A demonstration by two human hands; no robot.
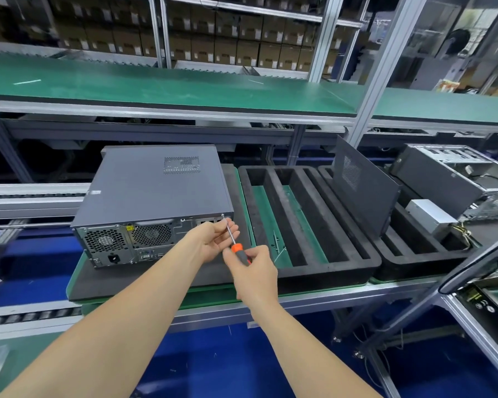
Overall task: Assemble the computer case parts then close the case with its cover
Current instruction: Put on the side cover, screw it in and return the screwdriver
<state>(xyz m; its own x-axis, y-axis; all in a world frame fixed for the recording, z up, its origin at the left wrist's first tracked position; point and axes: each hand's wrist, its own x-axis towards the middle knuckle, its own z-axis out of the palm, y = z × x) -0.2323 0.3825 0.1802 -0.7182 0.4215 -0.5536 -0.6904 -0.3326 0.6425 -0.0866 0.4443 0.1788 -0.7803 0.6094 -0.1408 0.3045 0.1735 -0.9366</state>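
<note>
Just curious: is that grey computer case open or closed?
Closed: its cover lies flush on top, and the screwdriver tip sits at a rear corner.

The left forearm (112, 326) and right forearm (299, 340) are bare from the near edge to the wrists. The left hand (213, 239) and right hand (253, 271) are bare too.

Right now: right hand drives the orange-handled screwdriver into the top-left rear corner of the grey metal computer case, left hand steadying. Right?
Wrong corner: head view shows the orange-handled screwdriver tipped at the top-right rear corner of the grey metal computer case. Right hand grips it, left hand steadies.
</note>
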